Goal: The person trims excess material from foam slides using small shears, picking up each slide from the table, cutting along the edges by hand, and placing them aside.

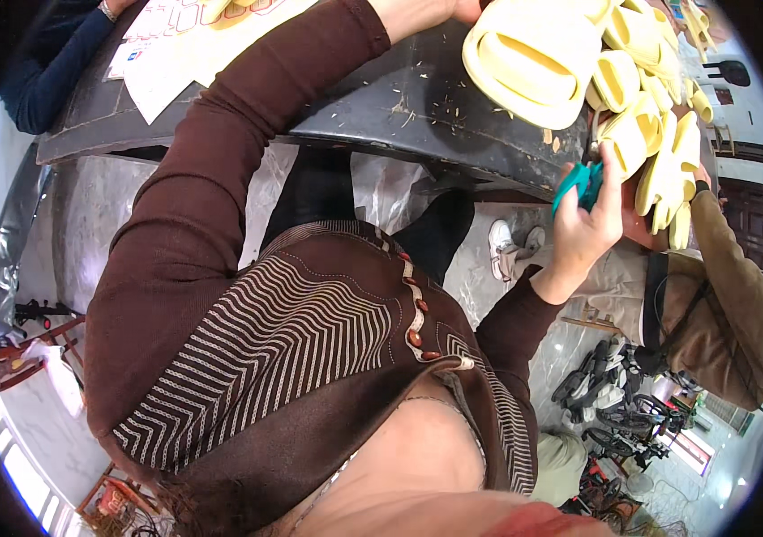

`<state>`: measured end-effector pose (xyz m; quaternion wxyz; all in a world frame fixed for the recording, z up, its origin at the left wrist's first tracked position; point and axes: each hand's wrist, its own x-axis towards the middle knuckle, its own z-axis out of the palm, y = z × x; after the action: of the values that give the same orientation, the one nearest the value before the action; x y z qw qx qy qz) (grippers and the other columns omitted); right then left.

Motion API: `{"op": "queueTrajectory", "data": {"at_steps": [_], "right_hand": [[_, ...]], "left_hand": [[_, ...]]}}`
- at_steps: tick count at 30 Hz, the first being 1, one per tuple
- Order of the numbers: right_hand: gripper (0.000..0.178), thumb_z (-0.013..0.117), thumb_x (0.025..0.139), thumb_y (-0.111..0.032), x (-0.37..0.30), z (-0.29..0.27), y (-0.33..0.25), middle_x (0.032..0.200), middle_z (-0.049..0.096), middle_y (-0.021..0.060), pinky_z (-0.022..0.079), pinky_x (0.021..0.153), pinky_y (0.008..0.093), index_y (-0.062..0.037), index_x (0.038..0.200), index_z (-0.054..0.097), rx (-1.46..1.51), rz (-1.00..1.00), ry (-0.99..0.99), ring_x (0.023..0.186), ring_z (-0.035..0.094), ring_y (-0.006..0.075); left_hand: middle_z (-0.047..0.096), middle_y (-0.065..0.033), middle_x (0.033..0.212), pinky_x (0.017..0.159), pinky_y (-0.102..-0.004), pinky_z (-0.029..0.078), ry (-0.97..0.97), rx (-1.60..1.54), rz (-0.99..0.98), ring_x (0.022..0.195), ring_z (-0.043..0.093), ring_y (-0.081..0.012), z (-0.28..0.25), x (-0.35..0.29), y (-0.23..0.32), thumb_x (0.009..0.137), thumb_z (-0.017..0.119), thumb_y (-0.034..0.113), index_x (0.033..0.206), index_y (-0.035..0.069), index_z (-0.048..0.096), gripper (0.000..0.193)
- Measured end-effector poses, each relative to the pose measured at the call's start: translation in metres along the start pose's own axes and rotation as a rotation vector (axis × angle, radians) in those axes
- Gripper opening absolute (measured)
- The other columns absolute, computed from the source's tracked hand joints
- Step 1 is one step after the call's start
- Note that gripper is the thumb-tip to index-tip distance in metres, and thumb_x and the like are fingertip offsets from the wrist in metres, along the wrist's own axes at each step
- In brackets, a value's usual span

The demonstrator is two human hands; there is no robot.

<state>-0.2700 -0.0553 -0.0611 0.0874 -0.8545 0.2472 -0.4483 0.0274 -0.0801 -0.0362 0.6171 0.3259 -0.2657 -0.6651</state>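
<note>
At the top edge of the view my left hand [426, 9] reaches to a pale yellow slipper [534, 67]. The slipper looks raised above the dark table [355, 107], and my left fingers seem closed at its side, though the edge of the view cuts most of them off. My right hand [589, 224] is closed round the teal handles of a pair of scissors [578, 186]. Their narrow metal blades point up, away from me, beside the table edge. Just beyond them lie more yellow slippers [628, 143], heaped together.
Small yellow trimmings [550, 139] are scattered over the table. Printed sheets [162, 76] lie at its left end, near another person's dark sleeve [41, 80]. A person in a tan jacket [740, 286] is at the right. Dark and white shoes or parts [592, 380] are piled on the floor.
</note>
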Motion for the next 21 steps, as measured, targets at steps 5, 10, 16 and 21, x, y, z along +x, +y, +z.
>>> {"op": "queueTrajectory", "data": {"at_steps": [5,10,16,21], "right_hand": [[0.056,0.069,0.065,0.003,-0.002,-0.012,-0.019,0.094,0.06,0.0104,0.049,0.073,0.036,-0.0049,0.12,0.061,-0.081,-0.122,-0.107,0.08,0.058,0.0241],[0.061,0.069,0.06,0.001,0.017,-0.033,-0.024,0.09,0.055,0.0077,0.046,0.077,0.0372,-0.0094,0.119,0.062,-0.33,-0.369,-0.22,0.083,0.054,0.0261],[0.062,0.072,0.062,-0.005,0.027,-0.051,-0.027,0.089,0.053,0.0065,0.046,0.079,0.0378,-0.0161,0.122,0.062,-0.531,-0.455,-0.325,0.086,0.054,0.0256],[0.063,0.075,0.063,-0.01,0.03,-0.054,-0.031,0.09,0.053,0.006,0.046,0.081,0.0376,-0.0174,0.124,0.062,-0.631,-0.52,-0.319,0.087,0.053,0.0258]], "left_hand": [[0.07,-0.0149,0.097,0.073,-0.0354,0.059,0.001,-0.075,0.028,0.08,0.07,-0.022,-0.01,0.009,-0.002,0.092,0.054,0.006,0.107,-0.003,0.061,0.019],[0.07,-0.0145,0.097,0.074,-0.0353,0.059,0.036,-0.006,0.044,0.082,0.07,-0.0221,-0.007,0.005,-0.001,0.092,0.057,0.009,0.108,-0.003,0.061,0.02],[0.07,-0.0144,0.099,0.075,-0.0361,0.059,0.083,0.074,0.047,0.084,0.069,-0.0234,0.012,-0.01,0.002,0.094,0.058,0.017,0.112,-0.003,0.059,0.027],[0.069,-0.0147,0.103,0.077,-0.037,0.059,0.104,0.045,0.044,0.088,0.069,-0.024,0.005,-0.003,-0.003,0.095,0.056,0.02,0.115,-0.002,0.058,0.03]]}}
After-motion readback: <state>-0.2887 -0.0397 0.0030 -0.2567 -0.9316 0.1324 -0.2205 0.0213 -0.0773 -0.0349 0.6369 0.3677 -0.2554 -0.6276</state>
